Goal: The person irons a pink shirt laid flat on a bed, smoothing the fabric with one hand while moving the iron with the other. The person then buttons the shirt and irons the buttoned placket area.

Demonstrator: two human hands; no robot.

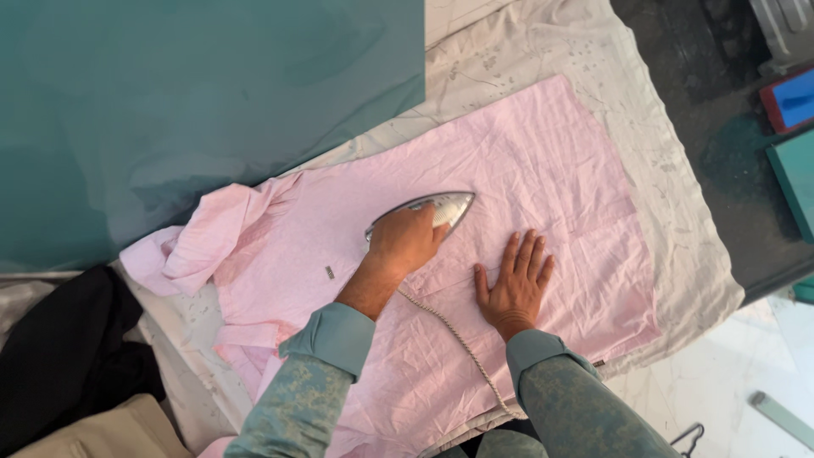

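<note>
A wrinkled pale pink shirt (543,161) lies spread flat on a white padded cloth (678,212); its collar and a sleeve are bunched at the left. My left hand (405,243) grips the handle of a silver iron (454,206), which rests on the middle of the shirt with its tip pointing up and right. A braided cord (458,339) trails from the iron back toward me. Palm down with fingers spread, my right hand (515,284) presses the fabric just right of the iron.
A teal panel (170,102) fills the upper left. A black garment (59,356) and a beige one (110,432) lie at the lower left. Dark floor, a red-framed blue object (793,97) and a teal box (797,178) are at the right.
</note>
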